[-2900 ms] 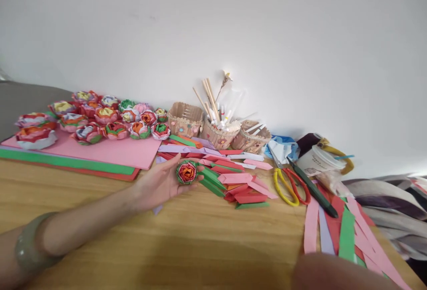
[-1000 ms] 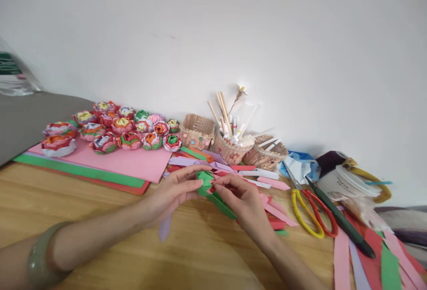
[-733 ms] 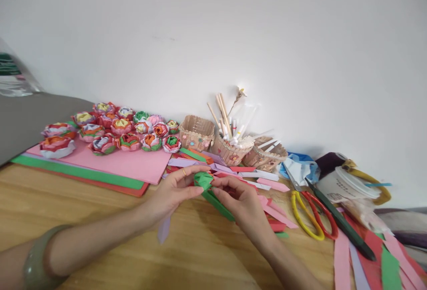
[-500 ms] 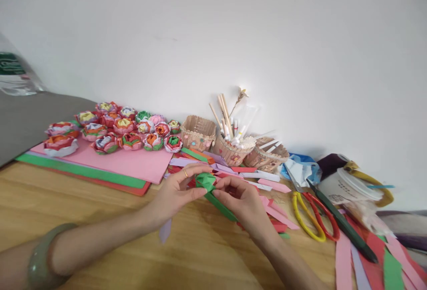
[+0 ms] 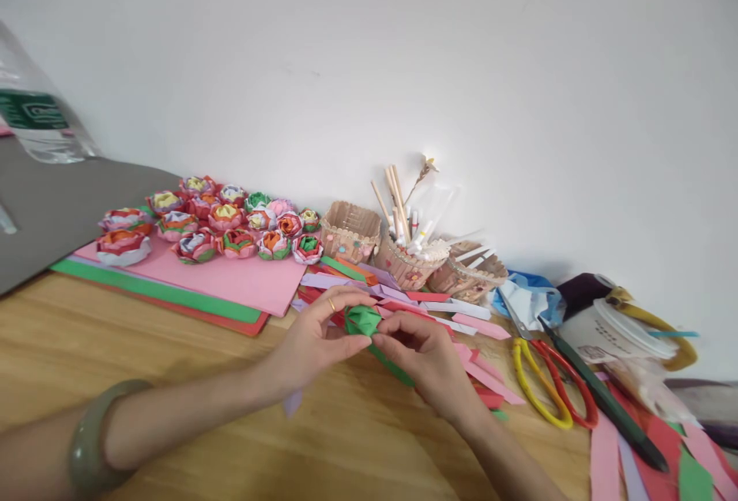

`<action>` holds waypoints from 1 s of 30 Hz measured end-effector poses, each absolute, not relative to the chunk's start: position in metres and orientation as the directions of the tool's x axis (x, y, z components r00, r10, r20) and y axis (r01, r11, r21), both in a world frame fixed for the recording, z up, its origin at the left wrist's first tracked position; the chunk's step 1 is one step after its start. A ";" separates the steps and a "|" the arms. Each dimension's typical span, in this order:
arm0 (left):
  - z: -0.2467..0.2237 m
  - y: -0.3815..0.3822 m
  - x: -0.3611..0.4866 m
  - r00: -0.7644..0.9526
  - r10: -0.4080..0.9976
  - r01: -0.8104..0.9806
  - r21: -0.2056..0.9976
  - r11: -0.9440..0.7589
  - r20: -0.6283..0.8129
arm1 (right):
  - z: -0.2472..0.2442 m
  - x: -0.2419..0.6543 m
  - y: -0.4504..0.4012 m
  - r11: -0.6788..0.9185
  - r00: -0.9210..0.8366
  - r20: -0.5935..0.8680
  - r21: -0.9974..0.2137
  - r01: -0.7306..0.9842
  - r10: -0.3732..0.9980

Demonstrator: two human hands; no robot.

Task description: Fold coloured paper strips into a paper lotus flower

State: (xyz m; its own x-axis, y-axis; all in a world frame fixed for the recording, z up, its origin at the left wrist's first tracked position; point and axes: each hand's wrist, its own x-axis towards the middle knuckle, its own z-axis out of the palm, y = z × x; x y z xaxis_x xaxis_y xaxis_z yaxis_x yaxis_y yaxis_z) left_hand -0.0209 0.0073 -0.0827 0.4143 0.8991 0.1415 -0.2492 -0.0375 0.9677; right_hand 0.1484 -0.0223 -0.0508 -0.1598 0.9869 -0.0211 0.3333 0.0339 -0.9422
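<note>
In the head view, the left hand [image 5: 311,343] has its fingers and thumb closed around the green bud [image 5: 362,320], a folded paper piece held just above the counter [image 5: 340,447] near the middle of the scene. With the bud as the centre of the dial, the right hand [image 5: 430,359] comes in from four o'clock, its thumb and fingertips pinching the bud's three o'clock edge; the exact contact is hidden by the fingers. A ring [image 5: 330,304] sits on a left finger, and a bangle [image 5: 95,439] circles that forearm at eight o'clock. At ten o'clock, paper flowers [image 5: 227,216] stand in close rows, mostly on the pink sheet [image 5: 262,286], which tops a stack of coloured paper. Three small baskets stand against the wall [image 5: 369,63]: one at twelve, one at half past one holding sticks [image 5: 399,194] and pens, and one at half past two. Folded strips [image 5: 481,326] lie heaped between the baskets and the hands. Towards three o'clock are scissors [image 5: 524,344] with yellow and red handles, a dark tool [image 5: 616,401] and a white tub [image 5: 611,332].
</note>
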 end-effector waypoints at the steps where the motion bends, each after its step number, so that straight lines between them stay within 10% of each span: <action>1: -0.082 0.007 -0.021 0.415 0.900 -0.241 0.970 -0.031 0.132 | -0.050 0.148 -0.023 0.047 -0.154 -0.010 -0.929 0.367 0.988; 10: -0.087 0.005 -0.018 0.426 0.904 -0.270 0.960 0.078 0.046 | -0.052 0.144 -0.024 0.070 -0.117 0.024 -0.910 0.409 0.993; 19: -0.083 0.005 -0.018 0.339 0.932 -0.347 0.938 -0.001 0.127 | -0.071 0.153 -0.014 -0.179 -0.076 -0.167 -0.966 -0.186 0.983; 30: -0.079 0.001 -0.024 0.332 0.924 -0.073 0.982 -0.177 0.191 | -0.077 0.156 -0.014 -0.180 -0.141 -0.161 -0.974 -0.136 0.977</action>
